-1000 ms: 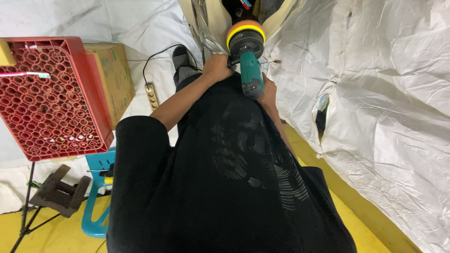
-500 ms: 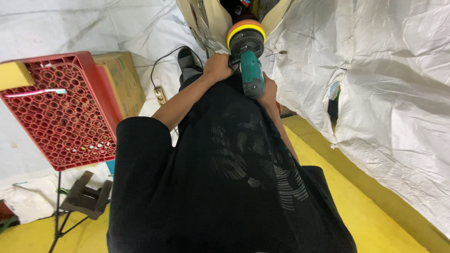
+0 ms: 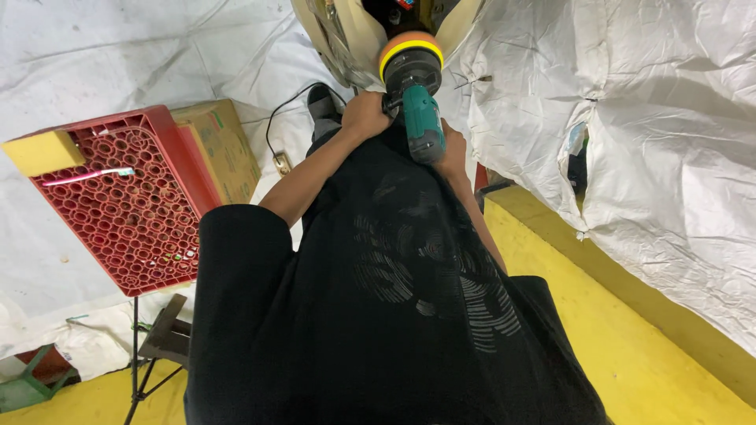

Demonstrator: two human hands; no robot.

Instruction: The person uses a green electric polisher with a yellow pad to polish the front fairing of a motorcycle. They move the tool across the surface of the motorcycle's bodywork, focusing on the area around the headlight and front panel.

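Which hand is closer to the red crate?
Left. The left hand grips the polisher on the side toward the red crate; the right hand holds its far side.

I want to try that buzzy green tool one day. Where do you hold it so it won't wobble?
Use two hands. Wrap one around the rear of the green polisher body from behind, as the right hand does. Put the other on the side grip near the head, where the left hand sits. The long body and heavy round pad probably need both.

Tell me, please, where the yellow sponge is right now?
In the head view, the yellow sponge sits at far left, on the top corner of the red crate, just above a pink-and-white stick.
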